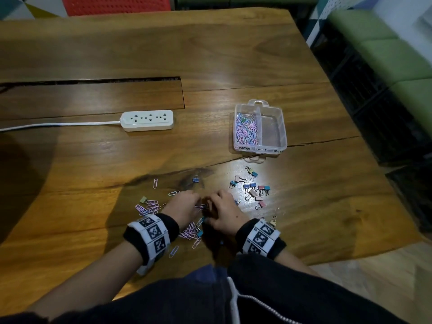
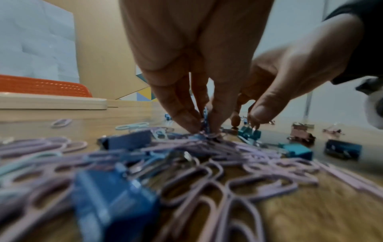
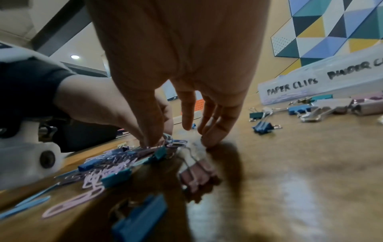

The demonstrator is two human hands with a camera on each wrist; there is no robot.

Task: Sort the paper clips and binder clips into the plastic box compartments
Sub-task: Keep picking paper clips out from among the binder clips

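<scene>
Pinching paper clips (image 2: 204,131) from pile: left hand (image 1: 184,206) fingers (image 2: 182,114); right hand (image 1: 225,212) fingers likewise.

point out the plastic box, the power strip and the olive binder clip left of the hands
plastic box (image 1: 283,127), head view, right wall.
power strip (image 1: 147,120), head view, middle of its top face.
olive binder clip (image 1: 143,199), head view, its body.

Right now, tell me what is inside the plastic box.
The plastic box holds a heap of pastel paper clips in its left compartment. The right compartment looks bare. Whatever lies beneath the heap is covered.
</scene>
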